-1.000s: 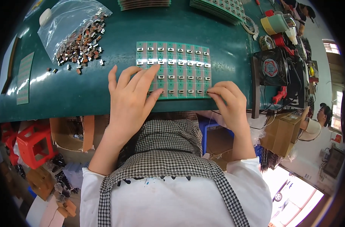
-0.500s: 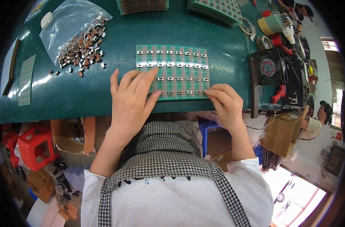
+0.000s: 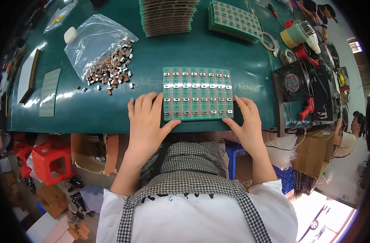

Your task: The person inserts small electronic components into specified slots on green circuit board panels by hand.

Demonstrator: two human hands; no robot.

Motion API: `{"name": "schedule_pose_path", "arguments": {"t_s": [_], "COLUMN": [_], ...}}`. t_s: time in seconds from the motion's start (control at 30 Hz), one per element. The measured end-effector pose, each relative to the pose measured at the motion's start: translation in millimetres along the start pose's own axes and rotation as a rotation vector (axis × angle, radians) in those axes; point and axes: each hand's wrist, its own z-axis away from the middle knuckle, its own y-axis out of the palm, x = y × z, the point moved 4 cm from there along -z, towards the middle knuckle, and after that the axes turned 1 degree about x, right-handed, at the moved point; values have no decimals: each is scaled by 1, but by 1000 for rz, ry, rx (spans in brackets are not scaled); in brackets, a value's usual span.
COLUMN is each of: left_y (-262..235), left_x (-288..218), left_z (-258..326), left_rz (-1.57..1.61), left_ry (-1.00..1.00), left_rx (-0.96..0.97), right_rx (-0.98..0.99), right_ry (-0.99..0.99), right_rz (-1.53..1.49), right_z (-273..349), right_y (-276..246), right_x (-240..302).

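- The green panel of small circuit boards [image 3: 197, 94] lies flat near the front edge of the dark green counter [image 3: 91, 109], its rows of small pale parts facing up.
- The left hand [image 3: 146, 121] rests flat at the panel's lower left corner, fingers spread on the counter, thumb touching the panel's edge.
- The right hand [image 3: 245, 121] lies open at the lower right corner, fingertips against the panel's side; neither hand is clamped on anything.
- By my judgement the panel is being squared up or steadied between both hands; lifting or sliding it would call for a light, even hold at both edges so the seated parts don't shift.
- A loose heap of small components [image 3: 110, 73] spills from a clear plastic bag [image 3: 91, 40] to the left, well apart from the panel.
- Two stacks of similar panels [image 3: 166, 16] [image 3: 233, 20] sit at the far edge.
- A small black fan [image 3: 293, 83], tape rolls [image 3: 294, 34] and what looks like a red-handled tool [image 3: 308, 108] crowd the right end, close to the right hand.
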Motion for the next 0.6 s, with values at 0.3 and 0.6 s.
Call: {"name": "schedule_pose_path", "arguments": {"t_s": [0.3,0.6], "left_y": [1,-21], "left_x": [-8,-39], "left_z": [2,-74], "left_rz": [-79,184], "left_ry": [46,137], "left_rx": [-6,-59], "right_rx": [-25,-56], "right_ry": [-21,45], "right_rz": [6,-298], "right_z": [2,-37], "right_y": [-6,-66], "right_x": [4,-20]}}
